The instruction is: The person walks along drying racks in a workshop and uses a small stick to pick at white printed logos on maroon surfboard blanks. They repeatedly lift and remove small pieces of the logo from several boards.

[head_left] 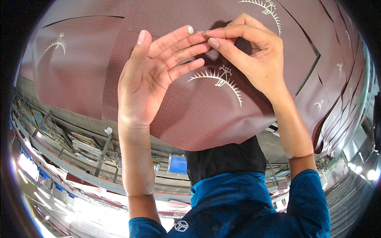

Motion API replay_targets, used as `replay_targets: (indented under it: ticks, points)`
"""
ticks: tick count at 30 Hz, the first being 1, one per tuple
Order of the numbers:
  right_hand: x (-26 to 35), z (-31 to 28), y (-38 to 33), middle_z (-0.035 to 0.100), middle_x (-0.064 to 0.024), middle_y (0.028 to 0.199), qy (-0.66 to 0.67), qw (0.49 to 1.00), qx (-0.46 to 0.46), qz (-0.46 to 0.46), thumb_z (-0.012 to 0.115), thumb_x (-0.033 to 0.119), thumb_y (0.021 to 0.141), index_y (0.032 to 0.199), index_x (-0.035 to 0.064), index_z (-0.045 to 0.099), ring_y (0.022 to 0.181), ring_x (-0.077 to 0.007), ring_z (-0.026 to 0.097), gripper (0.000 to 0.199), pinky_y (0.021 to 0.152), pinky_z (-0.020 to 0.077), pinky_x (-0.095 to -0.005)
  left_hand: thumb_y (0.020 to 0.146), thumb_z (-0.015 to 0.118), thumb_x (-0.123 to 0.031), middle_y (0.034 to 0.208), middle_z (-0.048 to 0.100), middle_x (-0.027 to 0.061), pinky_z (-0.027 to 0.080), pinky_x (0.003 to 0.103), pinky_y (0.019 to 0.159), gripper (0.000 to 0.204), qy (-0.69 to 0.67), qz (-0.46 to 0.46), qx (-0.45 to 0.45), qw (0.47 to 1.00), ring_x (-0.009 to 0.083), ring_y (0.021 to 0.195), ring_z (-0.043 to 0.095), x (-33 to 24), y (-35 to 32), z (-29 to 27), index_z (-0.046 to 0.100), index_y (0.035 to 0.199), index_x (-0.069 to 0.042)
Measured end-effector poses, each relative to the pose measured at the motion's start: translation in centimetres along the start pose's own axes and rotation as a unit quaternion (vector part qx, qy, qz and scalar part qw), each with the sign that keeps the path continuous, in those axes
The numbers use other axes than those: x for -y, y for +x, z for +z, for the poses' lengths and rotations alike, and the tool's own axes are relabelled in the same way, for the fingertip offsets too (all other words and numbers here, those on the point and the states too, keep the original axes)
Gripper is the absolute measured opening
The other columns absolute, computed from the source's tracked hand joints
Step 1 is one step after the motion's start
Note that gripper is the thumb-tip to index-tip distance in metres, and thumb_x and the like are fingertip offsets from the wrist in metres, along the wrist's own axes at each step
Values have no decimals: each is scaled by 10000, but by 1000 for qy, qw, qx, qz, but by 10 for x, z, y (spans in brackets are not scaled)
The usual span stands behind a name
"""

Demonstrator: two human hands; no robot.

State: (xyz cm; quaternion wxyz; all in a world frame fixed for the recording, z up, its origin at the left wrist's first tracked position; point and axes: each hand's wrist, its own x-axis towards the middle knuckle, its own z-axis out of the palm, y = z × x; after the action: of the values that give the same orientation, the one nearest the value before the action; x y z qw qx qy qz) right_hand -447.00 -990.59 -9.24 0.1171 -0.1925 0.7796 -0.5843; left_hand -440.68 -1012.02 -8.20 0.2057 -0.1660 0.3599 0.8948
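Note:
My left hand (149, 75) is turned palm up with its fingers stretched out and the thumb apart. A small whitish round bit (190, 29) shows at the tip of its index finger. My right hand (254, 49) reaches across from the right, thumb and forefinger pinched together at the tip of my left middle finger. Something tiny and brownish seems to be between them, too small to name. Both hands are over a maroon sheet (139, 131) with a fine grid and white printed figures, such as a spiked arc (222, 81) just below the fingers.
Long dark slits (309, 75) run through the sheet at the right, where it lies in folds. Its near edge hangs in a wave close to my body. Beyond it are metal rails (104, 154), a blue panel (177, 164) and bright lamps (372, 175).

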Motion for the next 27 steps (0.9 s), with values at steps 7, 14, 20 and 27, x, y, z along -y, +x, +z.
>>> replay_targets:
  ticks: [7, 14, 20, 27]
  points:
    - [-5, -1, 2, 646, -51, 776, -10, 1000, -4, -13, 761, 34, 786, 1003, 65, 799, 710, -123, 616, 223, 648, 492, -256, 1084, 201, -500, 1429, 445, 375, 408, 537, 1131, 774, -32, -3, 13, 999, 460, 1375, 436, 1, 2, -6, 314, 1459, 168]
    - [0, -2, 1, 649, -29, 827, -25, 1000, 10, -8, 770, -43, 798, 1025, 40, 794, 752, -95, 607, 243, 682, 478, -224, 1083, 202, -500, 1421, 456, 373, 434, 530, 1112, 774, -11, 6, 9, 1000, 453, 1365, 453, 1, 0, -8, 350, 1443, 169]
    - [3, 0, 2, 674, -45, 847, -31, 999, 15, -8, 768, -46, 798, 1023, 38, 792, 756, -99, 629, 241, 668, 495, -218, 1085, 200, -495, 1411, 469, 366, 448, 525, 1101, 770, -14, 8, 3, 1000, 458, 1355, 462, 3, 0, -8, 355, 1440, 171]
    - [-3, -4, 0, 682, -48, 845, -43, 999, 17, -13, 769, -51, 791, 1021, 37, 792, 753, -98, 625, 247, 661, 491, -215, 1087, 195, -489, 1411, 468, 368, 453, 523, 1097, 766, 10, 9, 7, 1000, 462, 1353, 462, 2, 0, -6, 352, 1440, 173]
